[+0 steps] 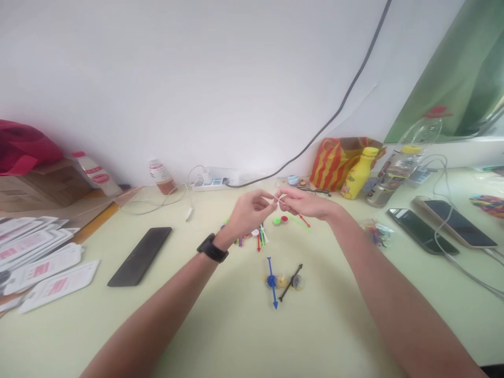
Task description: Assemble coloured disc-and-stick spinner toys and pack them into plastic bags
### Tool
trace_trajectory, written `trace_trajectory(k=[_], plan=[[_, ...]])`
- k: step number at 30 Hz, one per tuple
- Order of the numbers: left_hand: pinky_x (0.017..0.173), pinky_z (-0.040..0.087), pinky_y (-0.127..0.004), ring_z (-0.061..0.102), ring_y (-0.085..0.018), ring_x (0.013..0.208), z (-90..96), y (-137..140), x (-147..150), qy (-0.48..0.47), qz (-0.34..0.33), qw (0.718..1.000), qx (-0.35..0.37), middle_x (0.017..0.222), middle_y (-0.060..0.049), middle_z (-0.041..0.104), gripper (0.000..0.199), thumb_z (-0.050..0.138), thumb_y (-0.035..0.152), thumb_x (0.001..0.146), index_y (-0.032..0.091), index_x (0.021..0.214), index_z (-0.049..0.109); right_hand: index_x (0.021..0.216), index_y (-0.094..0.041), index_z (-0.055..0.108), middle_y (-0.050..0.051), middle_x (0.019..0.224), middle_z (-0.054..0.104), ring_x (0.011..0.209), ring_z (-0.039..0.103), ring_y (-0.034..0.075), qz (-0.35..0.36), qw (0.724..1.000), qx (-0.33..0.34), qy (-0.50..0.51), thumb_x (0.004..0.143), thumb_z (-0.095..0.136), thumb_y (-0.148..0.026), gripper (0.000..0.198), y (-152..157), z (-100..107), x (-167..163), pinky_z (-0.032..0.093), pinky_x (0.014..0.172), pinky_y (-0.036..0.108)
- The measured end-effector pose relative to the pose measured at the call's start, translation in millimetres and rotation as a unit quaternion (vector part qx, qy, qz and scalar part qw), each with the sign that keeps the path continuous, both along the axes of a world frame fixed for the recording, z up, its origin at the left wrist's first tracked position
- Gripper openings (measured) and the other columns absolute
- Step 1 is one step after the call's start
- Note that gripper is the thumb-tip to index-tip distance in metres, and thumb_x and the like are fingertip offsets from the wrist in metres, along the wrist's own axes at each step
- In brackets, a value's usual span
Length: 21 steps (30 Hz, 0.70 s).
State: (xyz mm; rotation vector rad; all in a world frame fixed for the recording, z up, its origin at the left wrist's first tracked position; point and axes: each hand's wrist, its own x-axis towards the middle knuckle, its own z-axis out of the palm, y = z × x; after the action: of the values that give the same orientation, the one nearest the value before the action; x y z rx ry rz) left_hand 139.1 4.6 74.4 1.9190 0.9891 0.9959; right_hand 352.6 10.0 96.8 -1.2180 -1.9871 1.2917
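Note:
My left hand [252, 210], with a black watch on the wrist, and my right hand [303, 202] meet fingertip to fingertip above the table. Both pinch a thin white piece [279, 200], whose exact shape is too blurred to make out. Just below and behind the hands lie several small coloured arrow pointers and round caps, among them a red arrow [259, 242], a green cap [276, 221] and a red cap [284, 219]. Nearer to me, a blue arrow [272, 283] and a black arrow [291, 282] sit on round pieces, with a yellowish round piece [282, 282] between them.
A black phone [140, 256] lies at left beside stacked white packets [39, 270]. Along the wall stand bottles, a power strip [214, 182], a striped bag [328, 165] and a yellow bottle [359, 174]. At right are a small plastic bag [377, 234], phones [423, 231] and cables.

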Motion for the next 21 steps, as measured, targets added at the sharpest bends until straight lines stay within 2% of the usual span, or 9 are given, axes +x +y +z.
trace_trajectory(k=[3,6,9,11,13,15,18,19,21], plan=[[0.068,0.056,-0.027,0.074,-0.021,0.079,-5.3,3.9,-2.0,0.032,0.005,0.999,0.006,0.088,-0.006,0.078,0.032,0.069,0.044,0.092,0.019,0.112,0.073,0.111,-0.027,0.059,0.0,0.089,0.062,0.072,0.053,0.016,-0.056,0.993,0.033,-0.103,0.089,0.048,-0.023,0.025,6.8,-3.8,9.3,0.043,0.061,0.025],[0.069,0.057,-0.028,0.074,-0.02,0.08,-14.5,2.9,0.3,0.057,-0.01,0.998,0.016,0.088,-0.007,0.077,0.024,0.069,0.042,0.091,0.018,0.094,0.074,0.108,-0.025,0.061,0.004,0.099,0.067,0.08,0.058,0.02,-0.128,0.962,0.077,-0.227,0.087,0.049,-0.021,0.025,18.6,-14.7,23.3,0.044,0.064,0.028],[0.063,0.055,-0.028,0.072,-0.02,0.074,-26.4,-2.3,5.2,0.098,-0.023,0.995,0.019,0.082,-0.006,0.075,0.024,0.071,0.041,0.088,0.018,0.085,0.068,0.101,-0.021,0.063,0.007,0.1,0.07,0.084,0.061,0.023,-0.127,0.952,0.07,-0.27,0.083,0.053,-0.018,0.021,28.0,-28.3,35.3,0.044,0.065,0.029],[0.063,0.055,-0.028,0.072,-0.02,0.073,-33.5,-5.3,7.4,0.127,-0.055,0.99,0.016,0.084,-0.006,0.075,0.02,0.07,0.038,0.089,0.019,0.093,0.07,0.099,-0.021,0.064,0.007,0.099,0.071,0.084,0.062,0.023,-0.112,0.95,0.057,-0.287,0.08,0.057,-0.017,0.02,30.8,-34.7,39.8,0.044,0.065,0.028],[0.071,0.056,-0.03,0.073,-0.021,0.08,-38.6,-6.2,7.7,0.158,-0.104,0.981,0.038,0.092,-0.006,0.076,0.016,0.069,0.032,0.089,0.019,0.098,0.073,0.096,-0.021,0.066,0.007,0.097,0.073,0.084,0.064,0.023,-0.098,0.948,0.044,-0.301,0.079,0.059,-0.017,0.019,30.6,-36.3,41.4,0.043,0.064,0.028],[0.081,0.055,-0.033,0.072,-0.023,0.088,-41.4,-4.9,6.2,0.202,-0.128,0.967,0.086,0.096,-0.006,0.077,0.014,0.068,0.029,0.09,0.021,0.096,0.077,0.091,-0.021,0.067,0.007,0.093,0.074,0.081,0.066,0.023,-0.08,0.947,0.032,-0.309,0.078,0.061,-0.017,0.014,27.3,-32.0,40.2,0.043,0.063,0.029],[0.084,0.051,-0.036,0.067,-0.026,0.096,-42.5,-1.1,3.4,0.268,-0.11,0.945,0.152,0.094,-0.007,0.076,0.014,0.067,0.029,0.092,0.022,0.093,0.079,0.084,-0.021,0.071,0.004,0.082,0.075,0.074,0.067,0.021,-0.017,0.952,0.006,-0.306,0.078,0.065,-0.018,0.01,16.3,-16.3,30.6,0.043,0.062,0.028],[0.084,0.05,-0.037,0.066,-0.027,0.098,-42.2,0.1,2.7,0.279,-0.106,0.939,0.172,0.095,-0.008,0.075,0.015,0.066,0.029,0.094,0.022,0.094,0.079,0.084,-0.022,0.073,0.004,0.08,0.075,0.073,0.067,0.02,0.023,0.954,-0.003,-0.3,0.078,0.066,-0.018,0.01,11.2,-9.9,24.5,0.043,0.061,0.028],[0.082,0.049,-0.037,0.063,-0.027,0.099,-40.7,2.5,1.2,0.289,-0.105,0.928,0.212,0.1,-0.009,0.075,0.017,0.063,0.027,0.096,0.021,0.095,0.079,0.092,-0.022,0.077,0.003,0.082,0.075,0.078,0.068,0.02,0.157,0.945,-0.012,-0.286,0.078,0.068,-0.02,0.017,-0.1,1.9,7.5,0.044,0.063,0.027]])
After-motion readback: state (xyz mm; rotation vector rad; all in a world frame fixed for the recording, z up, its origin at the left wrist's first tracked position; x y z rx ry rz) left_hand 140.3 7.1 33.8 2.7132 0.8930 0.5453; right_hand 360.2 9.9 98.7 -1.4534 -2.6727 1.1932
